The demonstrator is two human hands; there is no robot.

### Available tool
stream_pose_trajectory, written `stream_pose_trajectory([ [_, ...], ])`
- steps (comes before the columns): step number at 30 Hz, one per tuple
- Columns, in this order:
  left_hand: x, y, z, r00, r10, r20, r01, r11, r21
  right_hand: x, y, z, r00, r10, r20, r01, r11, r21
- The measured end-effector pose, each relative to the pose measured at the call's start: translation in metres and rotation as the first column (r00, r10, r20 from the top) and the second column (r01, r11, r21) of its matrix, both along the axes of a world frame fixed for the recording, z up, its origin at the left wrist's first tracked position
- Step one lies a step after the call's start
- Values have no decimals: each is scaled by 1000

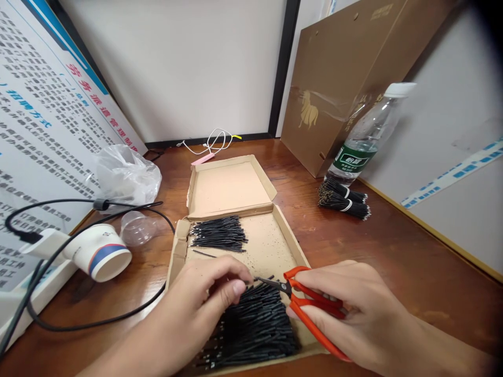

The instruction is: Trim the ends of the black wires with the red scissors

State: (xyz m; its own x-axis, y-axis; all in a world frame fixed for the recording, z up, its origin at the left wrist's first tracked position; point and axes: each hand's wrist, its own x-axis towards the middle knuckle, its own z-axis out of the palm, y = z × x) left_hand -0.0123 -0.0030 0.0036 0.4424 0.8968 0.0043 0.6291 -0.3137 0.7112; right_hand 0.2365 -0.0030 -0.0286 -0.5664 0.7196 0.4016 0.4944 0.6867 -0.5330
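My right hand point(353, 303) grips red-handled pliers point(310, 303) whose dark tips point left over a shallow cardboard box point(283, 230). My left hand point(208, 298) pinches a thin black wire point(255, 280) right at the plier tips. Below both hands a large heap of black wire pieces point(255, 324) fills the near end of the box. A smaller neat bunch of black wires point(218, 233) lies at the box's far left corner. Small black specks are scattered on the box floor.
Two tied wire bundles point(343, 198) lie by a plastic water bottle point(367, 136) and a brown paper bag point(338, 78) at the right. On the left lie a tipped paper cup point(100, 254), black cable point(90, 319), clear plastic bag point(126, 175) and a leaning printed board point(43, 120).
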Motion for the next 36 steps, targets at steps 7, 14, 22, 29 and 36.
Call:
stream_pose_trajectory([
  [7,-12,24,-21,977,17,-211,58,937,344,0,2,2,1000,-3,-29,4,1000,28],
  [14,-15,33,-29,961,16,-277,81,939,334,-2,3,2,999,-28,-41,31,997,75],
  [22,-16,33,-29,922,22,-386,113,940,323,-1,3,2,999,-51,-20,52,993,110],
  [29,-13,31,-26,901,23,-434,125,943,308,-1,3,4,999,-44,20,41,994,102],
  [36,-5,21,-15,919,-67,-388,157,967,203,-1,3,4,998,-55,4,54,993,106],
])
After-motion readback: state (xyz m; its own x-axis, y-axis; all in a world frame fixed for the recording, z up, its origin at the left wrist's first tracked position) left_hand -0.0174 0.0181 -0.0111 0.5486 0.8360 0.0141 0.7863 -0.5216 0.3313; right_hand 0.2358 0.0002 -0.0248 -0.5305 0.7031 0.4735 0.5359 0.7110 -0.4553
